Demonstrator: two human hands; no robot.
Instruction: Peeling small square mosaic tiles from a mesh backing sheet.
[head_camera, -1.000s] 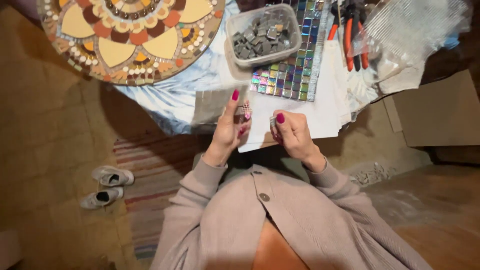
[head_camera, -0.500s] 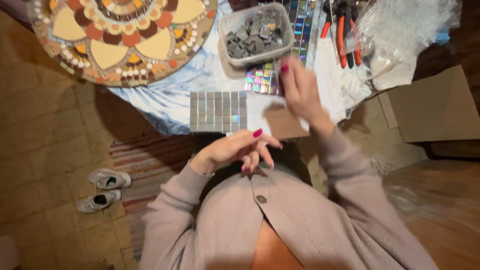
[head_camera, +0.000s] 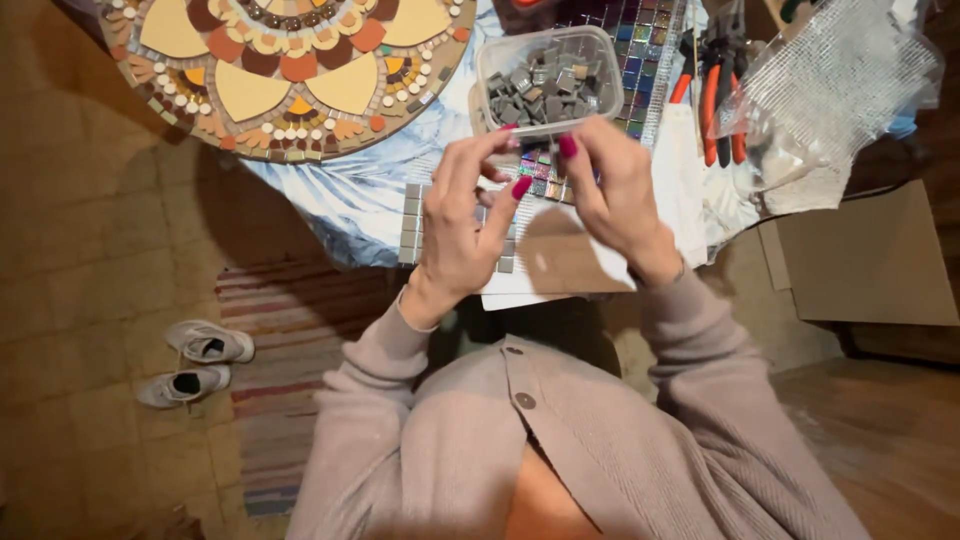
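Observation:
My left hand (head_camera: 455, 225) and my right hand (head_camera: 620, 195) are raised together just below a clear plastic tub (head_camera: 482, 72) of grey mosaic tiles. Their fingertips meet around a small dark tile piece (head_camera: 555, 165), which is mostly hidden by the fingers. Under my left hand lies a sheet of silver square tiles (head_camera: 410, 225) on white paper (head_camera: 690, 180). A sheet of iridescent tiles (head_camera: 640, 60) lies under and beside the tub.
A large round mosaic (head_camera: 290, 70) in orange, cream and brown fills the table's far left. Red-handled pliers (head_camera: 712, 110) and a clear bag with mesh (head_camera: 830, 100) lie at the right. A cardboard box (head_camera: 870, 260), a striped rug (head_camera: 280, 330) and white shoes (head_camera: 200, 360) are on the floor.
My right hand has come back from the tub and my left hand has risen from my lap. They now meet above the silver tile sheet, which lies on the table.

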